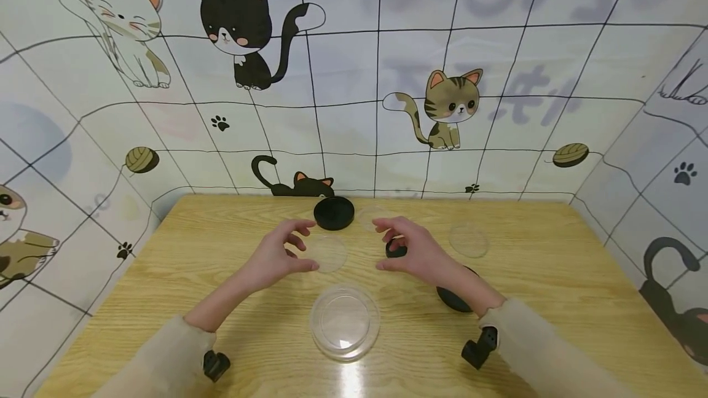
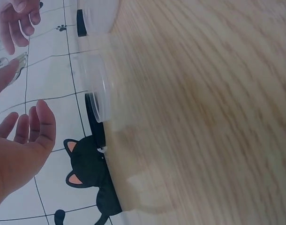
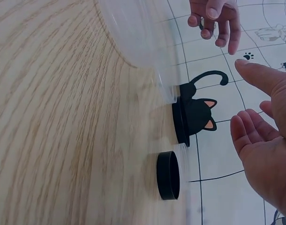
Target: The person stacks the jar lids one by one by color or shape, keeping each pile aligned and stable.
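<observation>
My left hand (image 1: 279, 253) is held above the table with its fingers loosely bent and nothing in its grasp. Facing it, my right hand (image 1: 417, 250) hovers with thumb and fingers apart, also holding nothing. A clear round disc-like lid (image 1: 332, 255) lies beside the left fingertips. Partly hidden by the right hand is a small black round cap (image 1: 394, 249), whose raised rim shows in the right wrist view. Behind the hands sits a larger black round lid (image 1: 334, 214). Closest to me, between the forearms, stands a clear round plastic container or lid (image 1: 345, 322).
Another clear round lid (image 1: 370, 218) lies near the back, and one more clear disc (image 1: 469, 241) is at the right. Under the right wrist, a black disc (image 1: 453, 300) is partly covered. A cat-print cloth (image 1: 354, 128) stands behind the wooden table (image 1: 265, 343).
</observation>
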Demonstrator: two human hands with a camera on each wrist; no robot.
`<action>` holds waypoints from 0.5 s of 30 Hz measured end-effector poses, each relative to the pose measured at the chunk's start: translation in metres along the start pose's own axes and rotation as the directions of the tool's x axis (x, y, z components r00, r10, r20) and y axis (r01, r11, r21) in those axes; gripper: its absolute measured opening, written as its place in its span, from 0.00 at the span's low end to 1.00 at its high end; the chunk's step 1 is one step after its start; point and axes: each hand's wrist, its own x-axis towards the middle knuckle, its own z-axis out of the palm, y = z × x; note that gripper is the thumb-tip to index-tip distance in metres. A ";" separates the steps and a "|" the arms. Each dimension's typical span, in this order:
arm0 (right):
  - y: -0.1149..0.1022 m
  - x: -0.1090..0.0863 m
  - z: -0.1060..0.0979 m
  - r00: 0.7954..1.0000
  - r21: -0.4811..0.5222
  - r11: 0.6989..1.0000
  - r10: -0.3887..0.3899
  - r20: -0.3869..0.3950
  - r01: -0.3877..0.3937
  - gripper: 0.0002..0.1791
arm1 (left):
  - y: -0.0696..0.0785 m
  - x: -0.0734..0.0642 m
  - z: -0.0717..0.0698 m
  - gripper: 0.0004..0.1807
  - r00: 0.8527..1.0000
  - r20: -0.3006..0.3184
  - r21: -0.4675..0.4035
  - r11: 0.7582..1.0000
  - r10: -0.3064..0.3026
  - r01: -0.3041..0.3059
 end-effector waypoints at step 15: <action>0.024 0.037 0.036 0.992 0.097 0.989 0.109 0.066 -0.115 0.44 | -0.032 0.007 0.002 0.44 0.991 0.030 -0.063 0.990 -0.127 0.129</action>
